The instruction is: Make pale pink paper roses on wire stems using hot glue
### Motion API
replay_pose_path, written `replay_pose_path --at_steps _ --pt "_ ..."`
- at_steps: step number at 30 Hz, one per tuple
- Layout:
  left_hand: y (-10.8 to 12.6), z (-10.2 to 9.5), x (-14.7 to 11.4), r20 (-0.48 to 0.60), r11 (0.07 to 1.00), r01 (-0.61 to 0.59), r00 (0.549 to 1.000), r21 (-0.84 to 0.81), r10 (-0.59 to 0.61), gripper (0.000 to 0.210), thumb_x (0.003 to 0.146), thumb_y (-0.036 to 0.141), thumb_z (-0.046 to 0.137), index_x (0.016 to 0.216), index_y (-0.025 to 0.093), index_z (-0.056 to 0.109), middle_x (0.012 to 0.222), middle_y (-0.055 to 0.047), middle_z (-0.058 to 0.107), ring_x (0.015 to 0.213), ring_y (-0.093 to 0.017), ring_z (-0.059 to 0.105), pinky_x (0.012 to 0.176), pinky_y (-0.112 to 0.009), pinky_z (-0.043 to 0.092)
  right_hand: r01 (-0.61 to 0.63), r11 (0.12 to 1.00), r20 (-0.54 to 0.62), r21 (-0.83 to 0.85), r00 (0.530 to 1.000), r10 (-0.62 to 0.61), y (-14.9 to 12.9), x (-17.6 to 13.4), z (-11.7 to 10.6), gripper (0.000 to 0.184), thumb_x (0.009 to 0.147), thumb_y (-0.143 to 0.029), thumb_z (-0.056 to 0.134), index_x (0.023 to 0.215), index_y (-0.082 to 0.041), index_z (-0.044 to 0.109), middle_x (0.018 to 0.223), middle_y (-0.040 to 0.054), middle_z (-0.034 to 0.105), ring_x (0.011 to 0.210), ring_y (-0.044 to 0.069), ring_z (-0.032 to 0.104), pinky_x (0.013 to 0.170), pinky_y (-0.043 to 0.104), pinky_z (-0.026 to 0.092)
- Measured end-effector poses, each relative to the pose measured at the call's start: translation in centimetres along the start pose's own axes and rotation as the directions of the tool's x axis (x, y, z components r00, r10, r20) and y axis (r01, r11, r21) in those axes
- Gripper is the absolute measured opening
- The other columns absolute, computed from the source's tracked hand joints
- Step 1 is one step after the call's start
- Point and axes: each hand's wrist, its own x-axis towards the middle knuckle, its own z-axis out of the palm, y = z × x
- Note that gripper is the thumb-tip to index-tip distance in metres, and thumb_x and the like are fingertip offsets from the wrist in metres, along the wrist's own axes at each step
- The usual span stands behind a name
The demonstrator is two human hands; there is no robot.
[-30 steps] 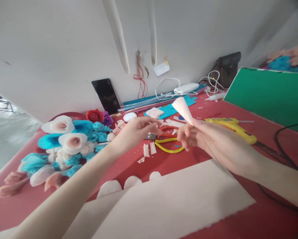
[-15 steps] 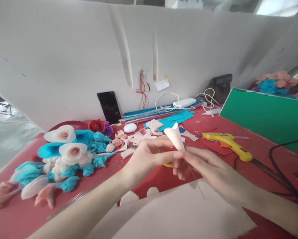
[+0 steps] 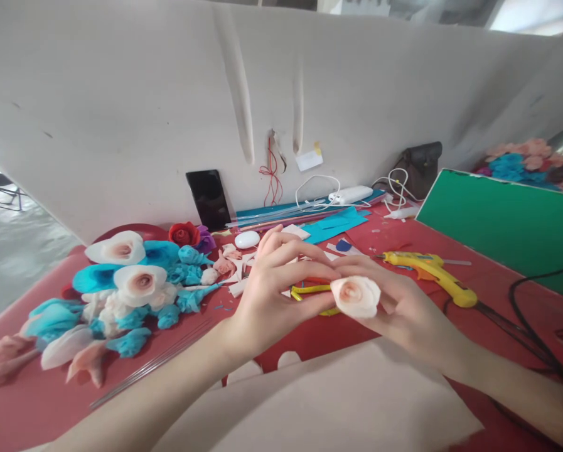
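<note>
Cream sheet: point(image 3: 337, 402) flat, nearest you, its lower edge cut off by the frame; rounded pieces point(image 3: 245, 372) show just past its far edge.
Left hand: point(image 3: 276, 289) thumb and fingers narrowed, thumb tip at the flower's left edge; you probably have a light pinch there, but the contact is not clear.
Right hand: point(image 3: 403, 307) fingers bent behind the flower and along its right side, holding it.
White flower: point(image 3: 355, 296) raised above the table point(image 3: 328, 329), between your two hands, lying left of the right palm and closest to that hand.
Long axis: points roughly along your line of sight, open spiral face toward you.
Flower base: hidden by bloom and fingers; stem not visible, angle unreadable.
Thin wires: point(image 3: 153, 362) left, just beyond your left forearm.
Yellow-handled tool: point(image 3: 309, 289) beyond the hands, its working end covered by fingers.
Flower heap: point(image 3: 140, 280) far left, blue, white and peach.
Glue gun: point(image 3: 432, 270) right, beyond the right hand, nozzle pointing left.
Black phone: point(image 3: 209, 199) leaning on the wall.
</note>
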Motion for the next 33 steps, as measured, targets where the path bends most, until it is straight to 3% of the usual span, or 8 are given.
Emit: replay_pose_path --at_steps 6,11,17,22,27,33 --pt "0.9 0.1 0.0 0.054 0.982 -0.148 0.988 0.117 0.143 0.016 0.068 0.022 0.077 0.068 0.016 0.062 0.082 -0.004 0.067 0.080 -0.018 0.059 0.087 -0.037 0.038 0.056 0.997 -0.003 0.047 0.998 -0.056 0.3 0.0 0.0 0.027 0.081 -0.017 0.063 0.102 -0.035 0.064 0.112 -0.0041 0.059 0.114 0.015 0.050 0.096 0.026 0.043" --pt "1.1 0.0 0.1 0.097 0.992 -0.116 0.989 0.053 0.111 0.022 0.063 0.022 0.080 0.070 0.017 0.060 0.084 -0.004 0.068 0.081 -0.018 0.060 0.083 -0.035 0.042 0.034 0.997 0.019 0.066 0.999 -0.035 -0.4 0.1 -0.1 0.012 0.081 -0.024 0.065 0.089 -0.032 0.069 0.099 -0.0034 0.062 0.101 0.015 0.055 0.093 0.029 0.043" --pt "1.0 -0.1 0.2 0.169 0.986 0.046 0.985 -0.161 -0.019 0.016 0.064 0.023 0.079 0.069 0.017 0.065 0.092 -0.005 0.066 0.084 -0.019 0.059 0.083 -0.035 0.046 -0.179 0.972 0.123 0.154 0.979 0.161 -0.9 0.1 -0.3 0.008 0.083 -0.033 0.064 0.087 -0.030 0.070 0.105 -0.0001 0.061 0.110 0.020 0.051 0.102 0.036 0.037" --pt "0.9 -0.1 0.1 0.220 0.954 0.176 0.968 -0.241 -0.123 0.025 0.055 0.018 0.084 0.069 0.018 0.063 0.093 -0.005 0.064 0.096 -0.022 0.057 0.088 -0.037 0.046 -0.363 0.810 0.323 0.461 0.919 0.228 -0.4 -0.1 -0.4 0.017 0.085 -0.040 0.061 0.096 -0.031 0.070 0.108 -0.0012 0.062 0.107 0.016 0.054 0.095 0.030 0.042" --pt "0.8 -0.2 0.1 0.322 0.942 0.164 0.944 -0.293 -0.065 0.030 0.053 0.017 0.085 0.065 0.018 0.057 0.092 -0.003 0.062 0.097 -0.020 0.057 0.091 -0.036 0.044 -0.513 0.645 0.456 0.566 0.847 0.273 -0.7 0.2 0.0 0.006 0.082 -0.030 0.066 0.082 -0.026 0.071 0.081 -0.0045 0.065 0.087 0.011 0.062 0.084 0.023 0.046" --pt "1.1 -0.6 0.4 0.468 0.959 0.167 0.883 -0.230 -0.042 0.021 0.064 0.010 0.076 0.068 0.017 0.057 0.099 -0.004 0.061 0.102 -0.019 0.056 0.094 -0.034 0.042 -0.567 0.640 0.514 0.519 0.805 0.296 -0.8 0.1 0.2 0.008 0.079 -0.026 0.069 0.075 -0.019 0.068 0.070 -0.0032 0.064 0.074 0.009 0.062 0.074 0.021 0.048"
